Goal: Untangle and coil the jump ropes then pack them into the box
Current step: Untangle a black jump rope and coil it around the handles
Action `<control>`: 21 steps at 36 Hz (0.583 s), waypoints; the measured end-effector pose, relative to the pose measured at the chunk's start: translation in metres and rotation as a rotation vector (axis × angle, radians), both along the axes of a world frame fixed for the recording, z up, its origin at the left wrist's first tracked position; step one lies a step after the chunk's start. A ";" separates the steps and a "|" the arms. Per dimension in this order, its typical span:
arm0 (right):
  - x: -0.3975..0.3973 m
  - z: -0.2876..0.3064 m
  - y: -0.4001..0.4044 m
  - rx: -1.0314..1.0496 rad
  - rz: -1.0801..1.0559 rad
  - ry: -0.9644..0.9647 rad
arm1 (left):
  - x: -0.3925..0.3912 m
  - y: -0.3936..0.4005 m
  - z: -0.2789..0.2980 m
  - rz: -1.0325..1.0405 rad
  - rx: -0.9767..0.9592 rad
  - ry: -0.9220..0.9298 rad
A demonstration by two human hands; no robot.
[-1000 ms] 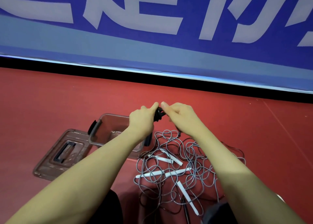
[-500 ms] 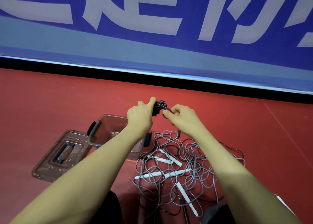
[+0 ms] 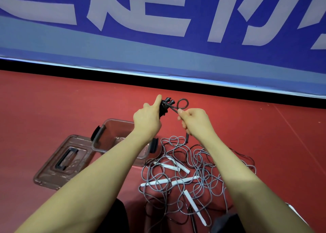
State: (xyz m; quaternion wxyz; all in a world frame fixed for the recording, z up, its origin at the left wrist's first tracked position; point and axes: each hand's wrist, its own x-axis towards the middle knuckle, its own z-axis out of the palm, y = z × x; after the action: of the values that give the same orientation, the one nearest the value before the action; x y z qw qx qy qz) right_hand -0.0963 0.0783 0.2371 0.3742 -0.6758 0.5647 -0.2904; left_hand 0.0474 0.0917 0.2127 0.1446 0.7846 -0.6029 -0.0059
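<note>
Left hand point(image 3: 147, 120) grips black rope handles point(image 3: 167, 103) (upright); right hand point(image 3: 194, 120) pinches its loop point(image 3: 183, 104) beside.

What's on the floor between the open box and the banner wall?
Head view: only bare red floor lies between the box and the banner wall.

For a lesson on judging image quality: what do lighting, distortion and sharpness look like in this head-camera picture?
Head view: even, soft light, faint shadows; the wide lens bows the banner's lower edge; the hands and black rope are fairly sharp, with a pale sheen on the floor.
</note>
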 end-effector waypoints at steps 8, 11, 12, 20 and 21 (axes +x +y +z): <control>-0.002 0.000 0.003 -0.148 0.082 0.346 | 0.000 -0.001 0.000 0.016 -0.003 0.061; -0.002 0.000 0.006 -0.203 0.105 0.439 | 0.002 -0.002 0.000 0.020 0.002 0.047; -0.003 0.000 0.007 -0.219 0.100 0.467 | 0.001 -0.001 0.001 0.019 0.005 0.042; -0.004 0.002 0.007 -0.193 0.069 0.580 | -0.004 -0.001 0.004 0.008 -0.013 0.059; -0.004 0.002 0.008 -0.220 0.059 0.593 | -0.004 0.000 0.004 0.009 -0.017 0.065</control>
State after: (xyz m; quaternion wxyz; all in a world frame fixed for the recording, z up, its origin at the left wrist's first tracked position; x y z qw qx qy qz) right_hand -0.1004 0.0861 0.2390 0.1259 -0.7834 0.5948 -0.1290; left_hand 0.0434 0.0912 0.2170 0.1708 0.7854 -0.5944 -0.0258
